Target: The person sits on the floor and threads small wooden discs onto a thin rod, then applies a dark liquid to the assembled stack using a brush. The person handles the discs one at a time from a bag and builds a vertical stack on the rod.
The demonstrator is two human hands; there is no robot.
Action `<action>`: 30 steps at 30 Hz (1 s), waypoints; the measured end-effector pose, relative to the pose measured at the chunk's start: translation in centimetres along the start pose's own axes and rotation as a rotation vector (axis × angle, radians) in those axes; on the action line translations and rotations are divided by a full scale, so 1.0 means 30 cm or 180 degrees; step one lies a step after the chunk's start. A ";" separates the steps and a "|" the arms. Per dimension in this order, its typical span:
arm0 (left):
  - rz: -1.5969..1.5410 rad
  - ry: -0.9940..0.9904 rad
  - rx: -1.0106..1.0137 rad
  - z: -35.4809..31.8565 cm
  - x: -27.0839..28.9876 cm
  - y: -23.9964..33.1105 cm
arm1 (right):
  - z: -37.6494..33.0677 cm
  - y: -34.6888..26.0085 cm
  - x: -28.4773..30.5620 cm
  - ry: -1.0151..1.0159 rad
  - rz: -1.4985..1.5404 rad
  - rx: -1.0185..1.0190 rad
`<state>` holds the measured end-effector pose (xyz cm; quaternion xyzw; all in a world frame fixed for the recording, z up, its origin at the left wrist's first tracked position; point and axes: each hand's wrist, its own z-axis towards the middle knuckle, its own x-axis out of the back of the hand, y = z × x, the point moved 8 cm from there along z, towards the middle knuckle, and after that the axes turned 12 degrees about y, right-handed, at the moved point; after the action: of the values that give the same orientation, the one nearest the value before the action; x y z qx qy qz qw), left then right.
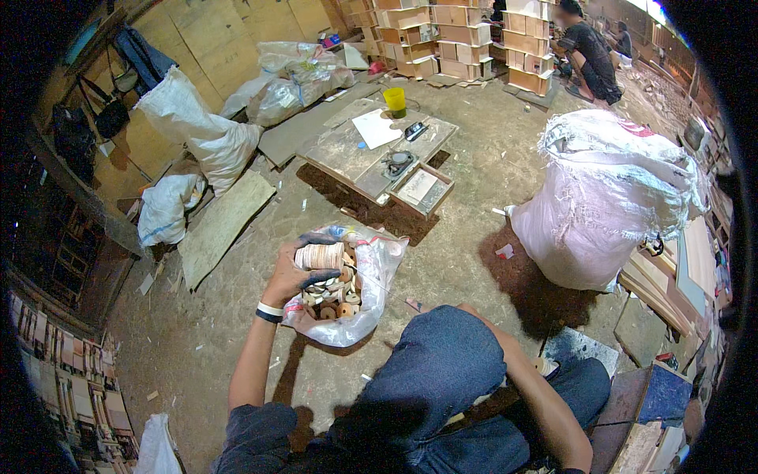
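My left hand (288,275), with darkened fingertips and a band on its wrist, is closed around a stack of thin round wooden discs (319,257). The stack lies sideways between thumb and fingers, over an open clear plastic bag (373,312). Inside the bag are many loose wooden discs (346,310), some with a hole in the middle. My right hand (475,314) is by my bent knee, mostly hidden behind the jeans, so its fingers do not show.
Ahead stands a low wooden table (335,152) with a yellow cup (395,101), paper and a phone. A large white sack (612,197) is at right, more sacks (209,142) at left. Stacked wooden boxes (466,43) and a squatting person (588,51) are at the back.
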<state>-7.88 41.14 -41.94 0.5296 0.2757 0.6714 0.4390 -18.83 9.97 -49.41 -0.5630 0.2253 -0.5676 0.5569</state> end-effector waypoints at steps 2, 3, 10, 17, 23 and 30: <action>-0.0048 -0.0204 0.0091 0.005 -0.017 0.003 | 0.013 -0.014 0.022 0.0321 -0.0340 0.0189; 0.0055 -0.0294 0.0037 0.007 -0.023 0.007 | 0.022 -0.020 0.032 0.0460 -0.0471 0.0210; -0.0147 -0.0902 0.0140 0.019 -0.033 0.044 | 0.023 -0.044 0.028 -0.0210 -0.0317 -0.0124; 0.0271 -0.1242 -0.0757 0.001 -0.202 0.133 | 0.036 -0.023 0.018 -0.0137 -0.0413 -0.0171; 0.0147 -0.1014 -0.0728 0.036 -0.200 0.156 | 0.038 -0.109 0.051 -0.0077 -0.0177 -0.0056; 0.0048 -0.0875 -0.0494 0.049 -0.195 0.121 | 0.057 0.003 -0.002 -0.0248 0.0038 -0.0473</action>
<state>-7.25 34.15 -41.23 0.5830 0.1564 0.6151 0.5072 -17.28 10.63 -49.06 -0.6230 0.2483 -0.5237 0.5253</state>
